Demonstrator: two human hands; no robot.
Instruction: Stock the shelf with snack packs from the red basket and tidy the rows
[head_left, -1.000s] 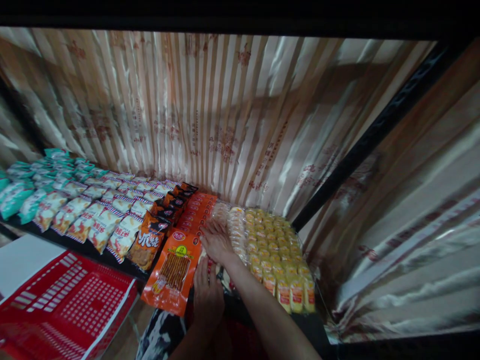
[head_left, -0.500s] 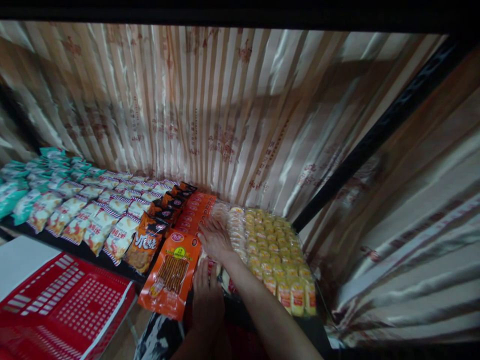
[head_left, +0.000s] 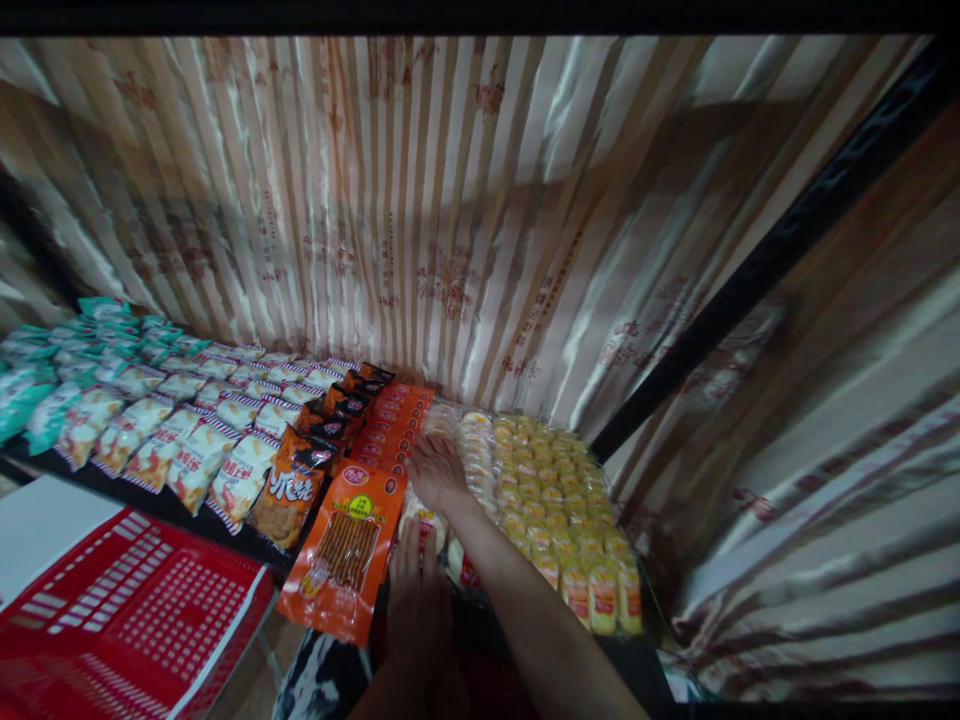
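Observation:
My left hand point(head_left: 418, 590) is at the front edge of the shelf, its fingers stretched out against a clear-wrapped white bread pack point(head_left: 422, 527) with a red label. Farther back, my right hand point(head_left: 439, 474) lies palm down with fingers extended over the same row of wrapped packs. Left of both hands stands an orange snack bag point(head_left: 343, 550) with brown sticks behind its window, at the head of a row of like bags. To the right of my right hand is a row of white wrapped packs point(head_left: 476, 450), then several rows of yellow wrapped cakes point(head_left: 559, 500).
Black-and-orange snack bags point(head_left: 289, 490), white chip bags point(head_left: 244, 475) and teal bags point(head_left: 64, 405) fill the shelf leftward. A red basket point(head_left: 172, 600) is at the lower left. A pleated curtain point(head_left: 450, 200) backs the shelf, and a dark post point(head_left: 750, 270) slants at the right.
My right hand has shifted slightly to the right over the packs. The left hand sits a little lower, and more of the white bread pack shows between the hands.

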